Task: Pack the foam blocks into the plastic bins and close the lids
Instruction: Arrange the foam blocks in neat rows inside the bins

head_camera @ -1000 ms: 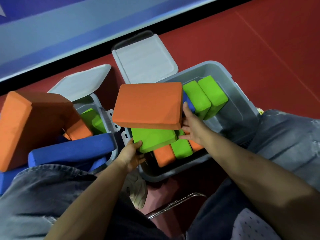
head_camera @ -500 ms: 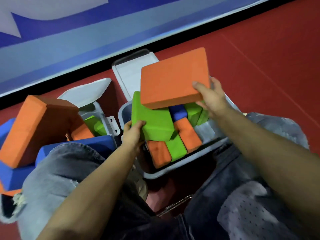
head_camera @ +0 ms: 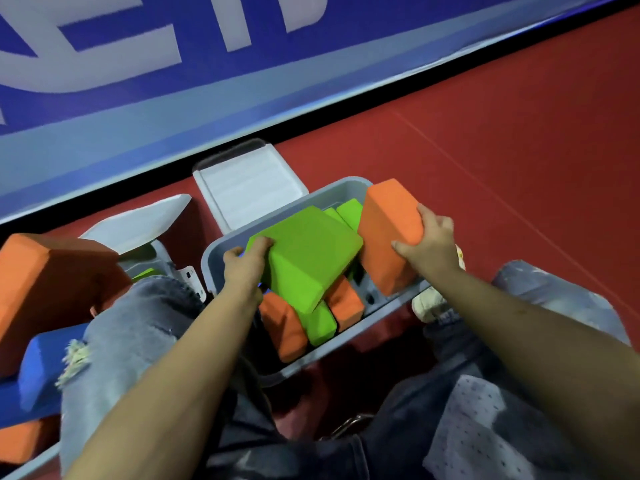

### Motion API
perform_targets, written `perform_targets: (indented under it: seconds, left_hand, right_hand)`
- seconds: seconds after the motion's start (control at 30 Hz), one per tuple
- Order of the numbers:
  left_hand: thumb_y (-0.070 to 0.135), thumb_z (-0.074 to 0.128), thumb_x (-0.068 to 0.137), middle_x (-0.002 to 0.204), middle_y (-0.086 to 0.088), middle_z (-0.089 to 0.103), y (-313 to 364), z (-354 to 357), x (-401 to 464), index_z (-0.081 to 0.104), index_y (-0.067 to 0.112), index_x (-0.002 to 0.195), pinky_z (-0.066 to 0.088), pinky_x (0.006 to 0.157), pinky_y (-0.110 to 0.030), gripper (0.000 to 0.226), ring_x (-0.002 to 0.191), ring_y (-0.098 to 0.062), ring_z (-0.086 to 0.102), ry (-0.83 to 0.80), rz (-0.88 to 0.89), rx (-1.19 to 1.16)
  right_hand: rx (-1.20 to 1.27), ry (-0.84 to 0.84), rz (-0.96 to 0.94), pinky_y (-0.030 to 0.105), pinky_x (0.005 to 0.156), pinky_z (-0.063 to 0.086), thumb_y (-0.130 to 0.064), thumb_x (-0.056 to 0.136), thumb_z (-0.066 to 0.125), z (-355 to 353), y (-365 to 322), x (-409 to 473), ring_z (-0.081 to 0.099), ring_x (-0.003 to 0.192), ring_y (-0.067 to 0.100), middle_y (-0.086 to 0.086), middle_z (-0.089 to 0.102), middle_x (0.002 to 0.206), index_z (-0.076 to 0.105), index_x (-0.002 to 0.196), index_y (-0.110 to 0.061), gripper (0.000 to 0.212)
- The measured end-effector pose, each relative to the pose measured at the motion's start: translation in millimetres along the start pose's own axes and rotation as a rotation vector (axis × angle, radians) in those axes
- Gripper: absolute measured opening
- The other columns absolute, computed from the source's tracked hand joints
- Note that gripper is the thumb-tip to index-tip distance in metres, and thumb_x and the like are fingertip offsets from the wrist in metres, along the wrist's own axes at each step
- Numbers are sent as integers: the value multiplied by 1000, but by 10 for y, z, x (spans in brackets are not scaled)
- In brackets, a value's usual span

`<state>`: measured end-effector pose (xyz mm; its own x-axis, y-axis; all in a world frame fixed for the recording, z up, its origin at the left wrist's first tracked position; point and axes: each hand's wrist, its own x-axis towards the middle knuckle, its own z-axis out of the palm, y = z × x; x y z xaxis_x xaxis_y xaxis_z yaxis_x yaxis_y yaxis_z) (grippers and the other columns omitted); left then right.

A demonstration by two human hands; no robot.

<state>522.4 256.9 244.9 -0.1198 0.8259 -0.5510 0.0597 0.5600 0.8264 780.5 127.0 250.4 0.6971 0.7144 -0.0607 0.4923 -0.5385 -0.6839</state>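
Right now I am gripping a big green block [head_camera: 308, 258] with my left hand [head_camera: 244, 268] and clamping an orange block [head_camera: 388, 237] in my right hand [head_camera: 429, 242], both over the grey bin [head_camera: 346, 344]. I am aiming the orange one on edge against the bin's right wall, then laying the green flat so the lid [head_camera: 249, 188] behind the bin can shut.

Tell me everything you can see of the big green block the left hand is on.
The big green block is a thick, matte slab that looks like foam, with bevelled edges. It sits tilted on top of smaller orange and green blocks inside the grey bin, not yet settled flat. The left hand grips its left edge; its right corner meets the orange block.
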Motion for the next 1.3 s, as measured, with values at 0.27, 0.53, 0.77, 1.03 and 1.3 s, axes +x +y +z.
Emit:
perform_targets:
  seconds: [0.27, 0.53, 0.77, 1.03, 1.3]
  left_hand:
    - [56, 75, 42, 120, -24, 61, -108, -22, 321, 58, 3, 120, 53, 83, -55, 96, 106, -35, 63, 170, 25, 53]
    - [55, 72, 43, 109, -24, 63, -108, -84, 309, 60, 6, 107, 51, 83, -54, 82, 102, -39, 62, 232, 16, 30]
    - [41, 70, 53, 87, 1, 52, -24, -204, 195, 51, 16, 95, 51, 74, -36, 52, 79, -18, 55, 238, 31, -122]
    - [32, 64, 81, 91, -2, 49, -72, -318, 294, 47, 19, 93, 46, 74, -37, 24, 76, -18, 51, 161, -140, -301]
    - [38, 67, 73, 83, -2, 51, -170, -230, 355, 54, 18, 102, 46, 48, -22, 37, 69, -15, 53, -68, -220, -200]
  right_hand:
    - [-148, -38, -109, 34, 101, 35, -30, 71, 75, 98, -178, 128, 42, 115, 36, 17, 36, 130, 39, 141, -22, 80]
    - [-178, -304, -48, 36, 104, 38, -37, 74, 76, 457, 48, 113, 41, 125, 33, 17, 30, 136, 27, 147, -25, 89]
    - [-306, -430, -7, 42, 110, 32, -49, 77, 69, 665, 47, 142, 33, 132, 40, 21, 19, 144, 12, 149, -21, 96]
    - [-525, -976, 78, 36, 107, 37, -88, 64, 39, 664, 488, -20, 46, 128, 27, 10, 41, 146, 41, 142, -15, 107]
    - [-579, -874, -120, 39, 117, 20, -51, 94, 44, 1002, 650, -61, 15, 146, 20, 4, 10, 160, 33, 146, -18, 62]
